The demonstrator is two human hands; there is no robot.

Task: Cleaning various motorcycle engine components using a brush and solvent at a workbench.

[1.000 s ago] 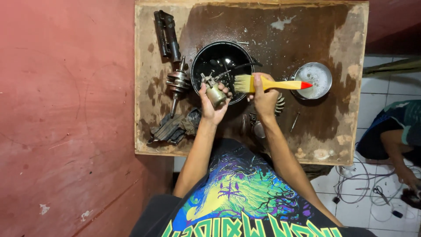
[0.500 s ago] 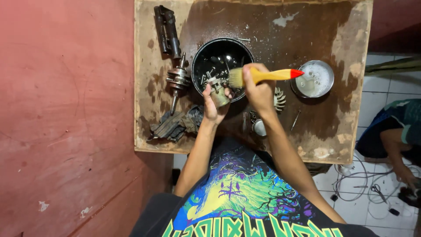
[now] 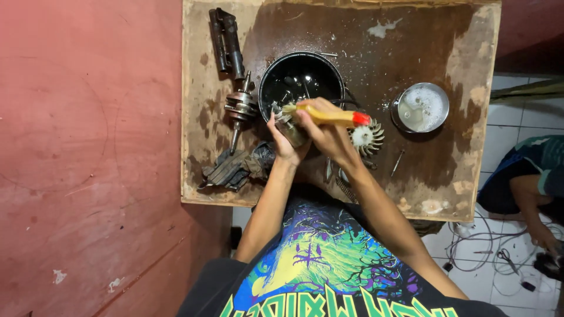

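Small metal engine part (image 3: 291,130), greasy, roughly cylindrical, held in left hand (image 3: 286,144) just at the near rim of the black basin (image 3: 267,79), mid-table, a bit toward the left edge. Likely held there so drips and loosened grime fall in or beside the basin, not on the lap. Left grip wraps the part from below, fingers curled around it, thumb side up.

Right hand (image 3: 329,132) closed around the yellow handle of a paintbrush (image 3: 329,115); red handle end points toward the right edge, bristles point left and touch the top of the part. Brush lies nearly level, so the bristles sweep across the part's upper face. Right grip is a full fist on the handle.

Both forearms come up from the near edge and converge; the right crosses slightly over toward the left, wrist bent inward. Left wrist fairly straight, elbow tucked by the torso.

Basin holds dark liquid with small parts in it; can't tell which. Just right of the hands, a white finned fan wheel (image 3: 368,138) lies flat on the table (image 3: 423,41). Further right, a small metal bowl (image 3: 420,108) of foamy liquid, near the right edge. Left of the basin, a crankshaft (image 3: 239,108); a dark long metal piece (image 3: 226,41) at the far-left corner. Dirty chunky parts (image 3: 235,167) near the near-left corner. Another person (image 3: 537,182) crouches on the tiled floor, off the right edge.
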